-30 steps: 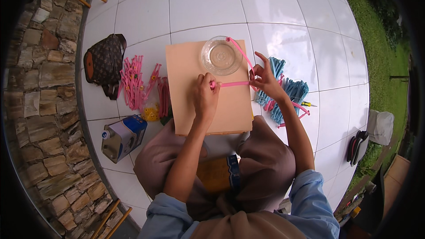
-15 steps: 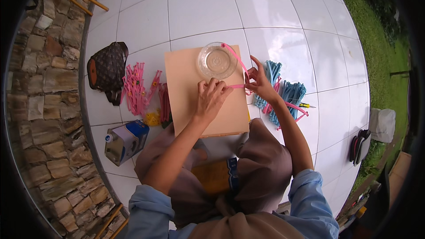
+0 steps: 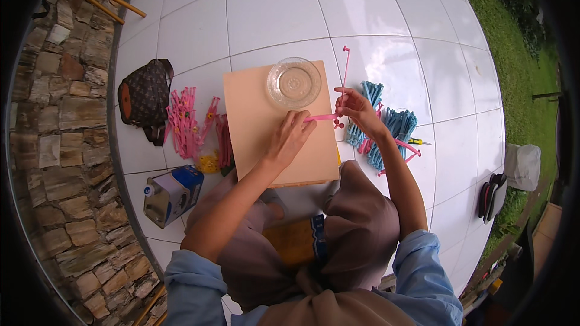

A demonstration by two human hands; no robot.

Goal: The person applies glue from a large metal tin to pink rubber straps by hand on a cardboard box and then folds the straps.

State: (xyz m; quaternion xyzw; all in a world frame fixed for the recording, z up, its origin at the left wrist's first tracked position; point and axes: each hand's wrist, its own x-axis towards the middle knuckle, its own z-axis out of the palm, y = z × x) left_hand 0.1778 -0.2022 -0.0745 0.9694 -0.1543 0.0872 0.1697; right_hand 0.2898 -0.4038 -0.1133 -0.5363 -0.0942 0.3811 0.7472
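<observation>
Over the right side of a tan board (image 3: 254, 145), my two hands hold a jointed pink plastic strip (image 3: 321, 118). The fingers of my left hand (image 3: 289, 137) are closed on one end. My right hand (image 3: 360, 112) pinches it near the joint, where small round pink knobs show. From that joint a second thin pink arm (image 3: 345, 72) points away from me, edge-on, with a small knob at its tip. A clear glass dish (image 3: 293, 82) rests on the far part of the board, beyond my left hand.
Blue strips (image 3: 394, 133) and a yellow-handled screwdriver (image 3: 417, 142) lie on the tiles at right. To the left are pink strips (image 3: 182, 122), yellow small parts (image 3: 208, 162), a brown bag (image 3: 145, 99) and a metal can (image 3: 174, 195). A stone wall (image 3: 75, 199) borders the left.
The second pink arm has swung from leaning left over the dish to pointing nearly straight away from me. My right fingers have shifted at the joint; my left hand still grips the strip.
</observation>
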